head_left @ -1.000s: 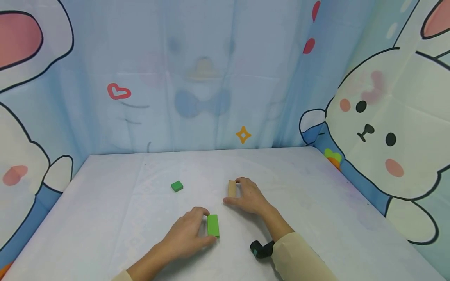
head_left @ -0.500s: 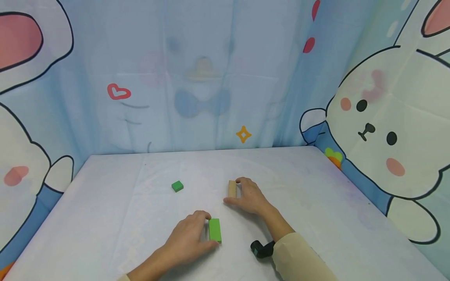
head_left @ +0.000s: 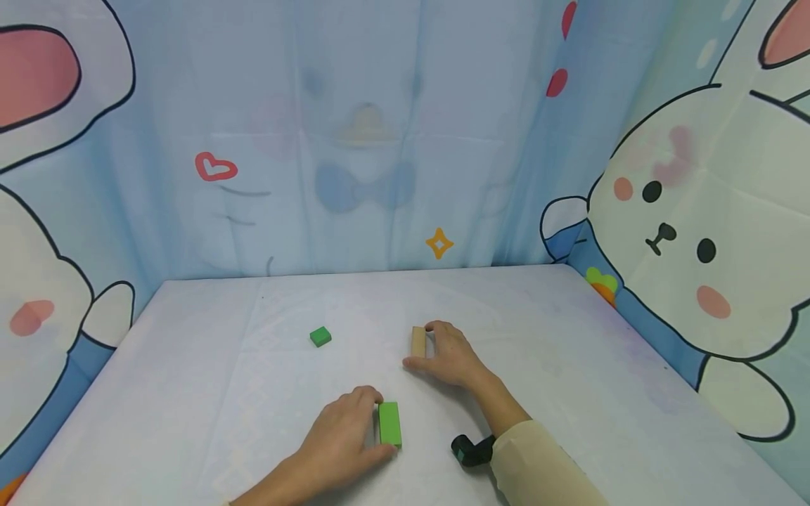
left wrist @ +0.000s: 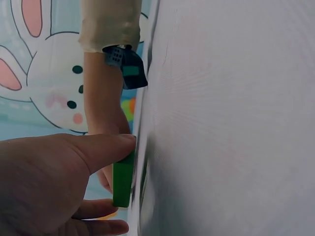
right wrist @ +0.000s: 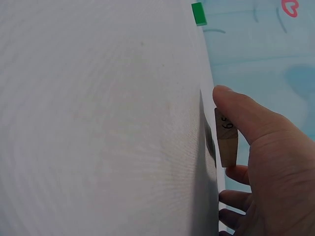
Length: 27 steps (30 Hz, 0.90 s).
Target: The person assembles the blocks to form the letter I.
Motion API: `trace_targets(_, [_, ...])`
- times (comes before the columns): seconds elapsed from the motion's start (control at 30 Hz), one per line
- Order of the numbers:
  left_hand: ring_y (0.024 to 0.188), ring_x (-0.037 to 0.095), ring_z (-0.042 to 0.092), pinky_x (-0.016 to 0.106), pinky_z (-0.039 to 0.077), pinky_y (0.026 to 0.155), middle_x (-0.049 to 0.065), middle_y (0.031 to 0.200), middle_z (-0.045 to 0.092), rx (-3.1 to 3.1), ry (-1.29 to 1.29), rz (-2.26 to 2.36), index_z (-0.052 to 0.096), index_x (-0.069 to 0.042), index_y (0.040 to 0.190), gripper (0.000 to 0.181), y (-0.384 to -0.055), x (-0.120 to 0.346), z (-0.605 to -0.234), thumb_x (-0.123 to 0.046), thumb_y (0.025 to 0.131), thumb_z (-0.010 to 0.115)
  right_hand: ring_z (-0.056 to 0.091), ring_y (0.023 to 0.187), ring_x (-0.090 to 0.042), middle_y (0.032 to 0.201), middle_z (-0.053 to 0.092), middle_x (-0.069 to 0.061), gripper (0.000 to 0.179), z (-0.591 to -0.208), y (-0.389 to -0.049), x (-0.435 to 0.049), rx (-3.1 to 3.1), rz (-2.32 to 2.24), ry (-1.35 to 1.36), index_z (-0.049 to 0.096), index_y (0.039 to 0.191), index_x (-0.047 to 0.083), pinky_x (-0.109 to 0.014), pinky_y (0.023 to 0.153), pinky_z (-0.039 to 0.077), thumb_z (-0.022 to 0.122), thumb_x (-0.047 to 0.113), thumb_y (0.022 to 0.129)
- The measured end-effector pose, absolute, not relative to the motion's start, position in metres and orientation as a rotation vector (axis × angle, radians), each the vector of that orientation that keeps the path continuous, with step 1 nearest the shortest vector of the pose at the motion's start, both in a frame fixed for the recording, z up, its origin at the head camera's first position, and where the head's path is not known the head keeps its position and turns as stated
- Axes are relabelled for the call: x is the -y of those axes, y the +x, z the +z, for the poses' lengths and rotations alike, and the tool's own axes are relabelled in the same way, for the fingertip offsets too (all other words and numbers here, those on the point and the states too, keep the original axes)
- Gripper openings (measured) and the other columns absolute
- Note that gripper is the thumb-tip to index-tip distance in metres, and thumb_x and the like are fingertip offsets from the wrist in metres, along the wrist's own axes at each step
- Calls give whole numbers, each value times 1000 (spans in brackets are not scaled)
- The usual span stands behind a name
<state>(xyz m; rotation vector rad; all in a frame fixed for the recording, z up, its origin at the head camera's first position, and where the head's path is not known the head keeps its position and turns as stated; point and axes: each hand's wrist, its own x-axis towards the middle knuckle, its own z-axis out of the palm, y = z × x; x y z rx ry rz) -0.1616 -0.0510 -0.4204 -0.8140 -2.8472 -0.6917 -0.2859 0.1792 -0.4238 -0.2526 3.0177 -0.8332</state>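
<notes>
In the head view, my left hand [head_left: 342, 437] pinches a bright green rectangular block [head_left: 390, 424] by its two short ends, thumb at the near end and a finger at the far end. The left wrist view shows this green block [left wrist: 123, 184] low over the white cloth. Farther up and to the right, my right hand [head_left: 451, 355] holds a plain wooden block [head_left: 418, 342] the same way. Dark printed characters mark the end of the wooden block [right wrist: 226, 137] beside the thumb in the right wrist view.
A smaller green block [head_left: 320, 336] lies on the white-covered table [head_left: 266, 393], left of the wooden block. A black wrist camera [head_left: 471, 450] sits at the right sleeve [head_left: 538, 464]. Curtains with cartoon rabbits [head_left: 709, 232] hang behind and beside the table.
My left hand has moved the bright green block toward me and slightly right. The right hand and wooden block stay in place, as does the small green block.
</notes>
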Motion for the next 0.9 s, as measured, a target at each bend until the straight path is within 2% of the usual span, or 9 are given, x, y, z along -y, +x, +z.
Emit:
trace_targets(0.13, [102,18,62,42,55,91,3,120,61,2869,-811,-645,56,-6,125,63,-160,50,-421,-45,83,84,49,138,-39,150,51,-22,85,-424,-286,-178,-3018,-830,-241,48,145,0,-56,114,43,81,50,84])
trace_targets(0.4, [127,30,59,52,49,105,10,136,59,2955,-779,-572,56,-6,130,66,-157,49,-423,-49,86,81,50,137,-39,149,52,-22,84,-424,-285,-177,-3026,-822,-232,49,144,0,-57,113,44,81,50,84])
trace_targets(0.9, [127,31,59,52,50,104,12,141,57,2941,-795,-534,55,-6,137,71,-153,51,-422,-48,86,81,49,138,-39,150,51,-21,84,-426,-285,-177,-3040,-826,-232,49,144,1,-56,114,43,81,50,84])
